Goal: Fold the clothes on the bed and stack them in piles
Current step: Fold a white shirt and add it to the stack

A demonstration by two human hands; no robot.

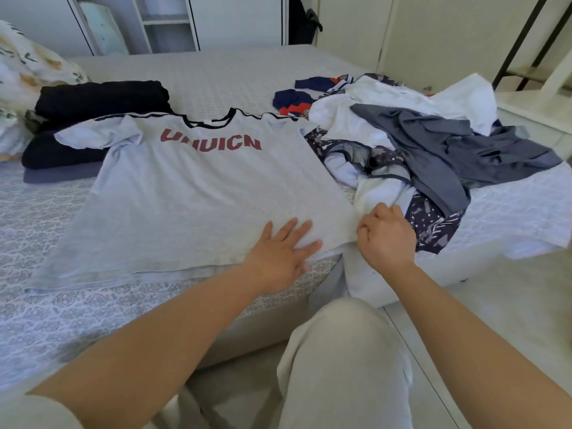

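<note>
The right hand (385, 236) is pinching the near right corner of the pale grey T-shirt (192, 196), its fingers curled around the hem at the edge of the bed (216, 78). Just beside it, the left hand (280, 255) is lying flat on the same hem, fingers straight and spread, pressing the fabric down.

The T-shirt is lying spread out, front up, across the near part of the bed, with red lettering across the chest and black trim along the neckline. Its left sleeve is lying crumpled against a stack of folded dark clothes (93, 128), which is sitting on the far left of the bed next to a floral pillow (28, 66). To the right of the shirt, a loose heap of unfolded clothes (418, 140) is sprawling over the bed's corner, white, slate grey and dark patterned pieces tangled together, touching the shirt's right edge. The person's knee in light trousers (343, 351) is showing below the hands.
</note>
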